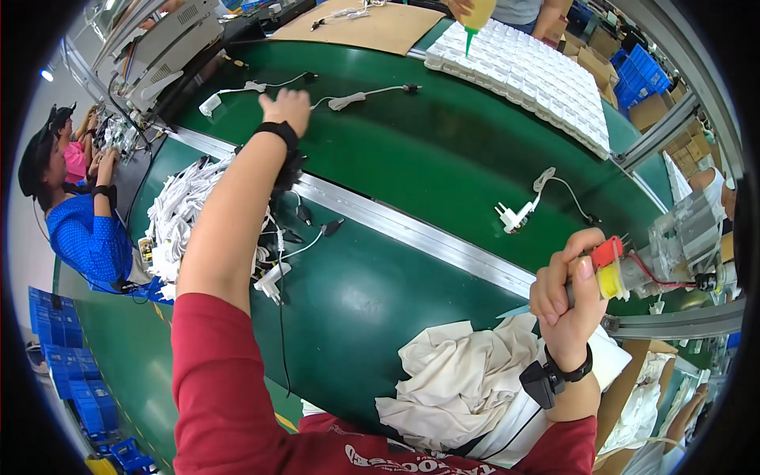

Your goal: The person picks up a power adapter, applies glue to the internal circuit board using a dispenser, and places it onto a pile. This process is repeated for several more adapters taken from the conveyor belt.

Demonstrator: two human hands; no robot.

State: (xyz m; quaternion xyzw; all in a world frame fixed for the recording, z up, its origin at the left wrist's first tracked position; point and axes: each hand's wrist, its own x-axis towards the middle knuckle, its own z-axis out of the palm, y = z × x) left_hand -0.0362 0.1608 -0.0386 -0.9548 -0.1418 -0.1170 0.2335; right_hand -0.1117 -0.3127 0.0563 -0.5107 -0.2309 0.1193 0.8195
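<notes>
My left hand (pixel 286 112) reaches across the green belt with curled fingers, one sticking out to the side. A white cord with a tied bundle (pixel 346 102) runs up to its fingers; whatever lies beneath the palm is hidden. To its left rests a white corded power adapter (pixel 210 104). My right hand (pixel 566 293) is closed round a slim pale-blue pointed tool (pixel 516 312), its tip pointing left. Right beside its fingertips is a red block (pixel 608 252) on a yellow-collared fixture (pixel 611 280); I cannot tell whether they touch. A white plug adapter (pixel 513 217) lies on the belt beyond.
A heap of white cords (pixel 178 210) sits under my left arm, with another adapter (pixel 273 281) beside it. Cream cloth (pixel 455 380) lies before me. A metal rail (pixel 412 229) borders the belt. Across it, a person holds a bottle (pixel 477 16) above a white tray array (pixel 522 67).
</notes>
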